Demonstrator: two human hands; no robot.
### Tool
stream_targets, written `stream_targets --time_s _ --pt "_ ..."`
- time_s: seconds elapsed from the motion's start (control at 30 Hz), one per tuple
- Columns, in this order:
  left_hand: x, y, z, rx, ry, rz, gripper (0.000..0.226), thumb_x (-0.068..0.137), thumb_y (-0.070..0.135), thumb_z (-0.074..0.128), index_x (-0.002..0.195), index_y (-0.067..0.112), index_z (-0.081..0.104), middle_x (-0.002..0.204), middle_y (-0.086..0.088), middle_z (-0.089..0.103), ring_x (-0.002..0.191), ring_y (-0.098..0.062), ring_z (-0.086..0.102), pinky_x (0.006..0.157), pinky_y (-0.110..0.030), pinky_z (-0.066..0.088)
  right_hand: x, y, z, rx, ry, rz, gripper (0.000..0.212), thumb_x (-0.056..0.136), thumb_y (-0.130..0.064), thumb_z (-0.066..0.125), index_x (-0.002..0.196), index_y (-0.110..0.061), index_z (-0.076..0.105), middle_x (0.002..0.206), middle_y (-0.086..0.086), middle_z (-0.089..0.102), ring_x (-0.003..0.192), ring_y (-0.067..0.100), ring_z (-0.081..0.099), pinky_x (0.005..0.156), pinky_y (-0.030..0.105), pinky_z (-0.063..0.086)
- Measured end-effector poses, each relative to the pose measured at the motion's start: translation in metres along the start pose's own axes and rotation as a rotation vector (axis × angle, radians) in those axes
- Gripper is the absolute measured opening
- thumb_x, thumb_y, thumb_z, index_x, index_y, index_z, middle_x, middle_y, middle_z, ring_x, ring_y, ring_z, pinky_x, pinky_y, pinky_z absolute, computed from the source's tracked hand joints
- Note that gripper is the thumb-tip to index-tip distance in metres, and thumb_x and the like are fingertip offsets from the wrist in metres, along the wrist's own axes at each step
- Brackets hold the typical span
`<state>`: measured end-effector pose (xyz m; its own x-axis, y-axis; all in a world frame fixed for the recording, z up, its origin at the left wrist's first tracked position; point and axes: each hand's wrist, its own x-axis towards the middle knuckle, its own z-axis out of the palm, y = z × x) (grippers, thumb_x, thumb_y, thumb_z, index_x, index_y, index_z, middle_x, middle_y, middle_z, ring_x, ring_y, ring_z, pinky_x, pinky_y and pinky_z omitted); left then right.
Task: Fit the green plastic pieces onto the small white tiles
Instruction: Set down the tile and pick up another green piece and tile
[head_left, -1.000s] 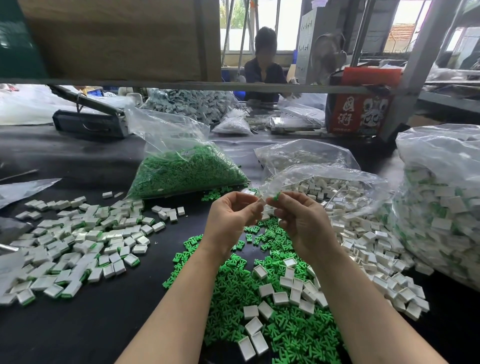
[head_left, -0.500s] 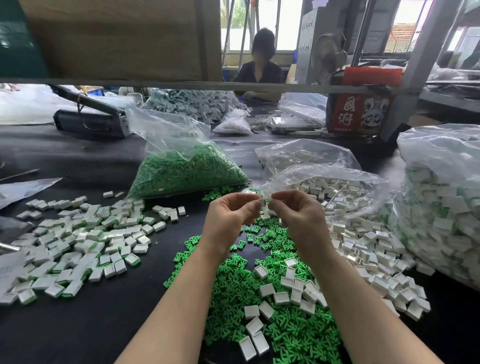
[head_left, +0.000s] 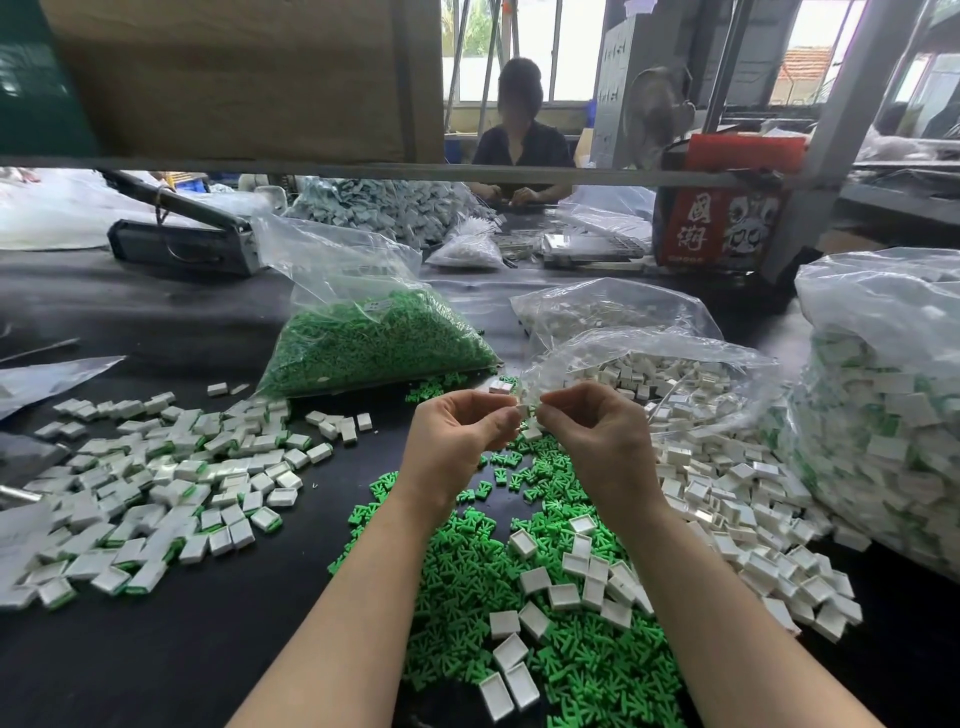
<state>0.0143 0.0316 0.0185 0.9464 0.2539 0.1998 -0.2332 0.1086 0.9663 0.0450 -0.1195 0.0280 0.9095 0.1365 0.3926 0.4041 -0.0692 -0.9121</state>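
My left hand (head_left: 457, 441) and my right hand (head_left: 597, 441) are raised together above the table, their fingertips meeting on one small white tile (head_left: 523, 410) that both pinch. Any green piece on it is hidden by my fingers. Below my hands lies a heap of loose green plastic pieces (head_left: 519, 597) with several bare white tiles (head_left: 563, 596) scattered on top. To the left spreads a pile of fitted tiles (head_left: 156, 483) with green edges showing.
A clear bag of green pieces (head_left: 374, 343) lies behind my hands. An open bag of white tiles (head_left: 675, 384) spills to the right, beside a large full bag (head_left: 883, 415) at the right edge. A person sits across the black table (head_left: 156, 665).
My hands have stayed raised in the same spot; the fingertips have drawn closer together on the tile.
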Motion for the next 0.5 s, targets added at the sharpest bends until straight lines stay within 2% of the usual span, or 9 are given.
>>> stream_targets --time_s 0.17,0.23,0.4,0.5 --pt "-0.0003 -0.0026 -0.0008 -0.001 -0.002 -0.014 0.005 0.077 0.011 0.08 0.078 0.016 0.078 0.075 -0.008 0.075 0.067 -0.014 0.068 0.064 -0.021 0.053 0.0 -0.0014 0.0006 -0.107 0.015 -0.059 0.009 0.082 -0.006 0.075 0.089 -0.001 0.071 0.08 0.01 0.071 0.076 0.024 0.069 0.077 0.041 0.058" --pt "-0.0006 -0.0026 -0.0012 -0.011 -0.002 -0.017 0.004 0.075 0.015 0.081 0.077 0.017 0.079 0.074 -0.008 0.074 0.067 -0.014 0.068 0.065 -0.021 0.054 -0.0006 -0.0031 0.0001 -0.126 0.005 -0.083 0.008 0.082 -0.005 0.075 0.088 -0.001 0.071 0.079 0.01 0.071 0.075 0.024 0.069 0.076 0.041 0.058" --pt "-0.0017 -0.0027 -0.0014 -0.033 -0.017 -0.022 0.013 0.067 0.024 0.082 0.079 0.019 0.08 0.076 -0.007 0.075 0.069 -0.014 0.069 0.066 -0.019 0.053 -0.0012 -0.0038 -0.0026 -0.076 -0.025 -0.078 0.009 0.082 -0.002 0.074 0.09 0.002 0.071 0.081 0.012 0.071 0.077 0.026 0.069 0.076 0.037 0.059" --pt "-0.0019 -0.0034 -0.0008 -0.086 -0.021 -0.064 0.014 0.067 0.023 0.081 0.08 0.019 0.08 0.079 -0.009 0.075 0.071 -0.016 0.07 0.066 -0.021 0.054 -0.0006 -0.0019 -0.0017 -0.005 -0.026 -0.033 0.01 0.082 -0.003 0.074 0.091 0.0 0.071 0.082 0.011 0.072 0.077 0.022 0.069 0.073 0.029 0.058"
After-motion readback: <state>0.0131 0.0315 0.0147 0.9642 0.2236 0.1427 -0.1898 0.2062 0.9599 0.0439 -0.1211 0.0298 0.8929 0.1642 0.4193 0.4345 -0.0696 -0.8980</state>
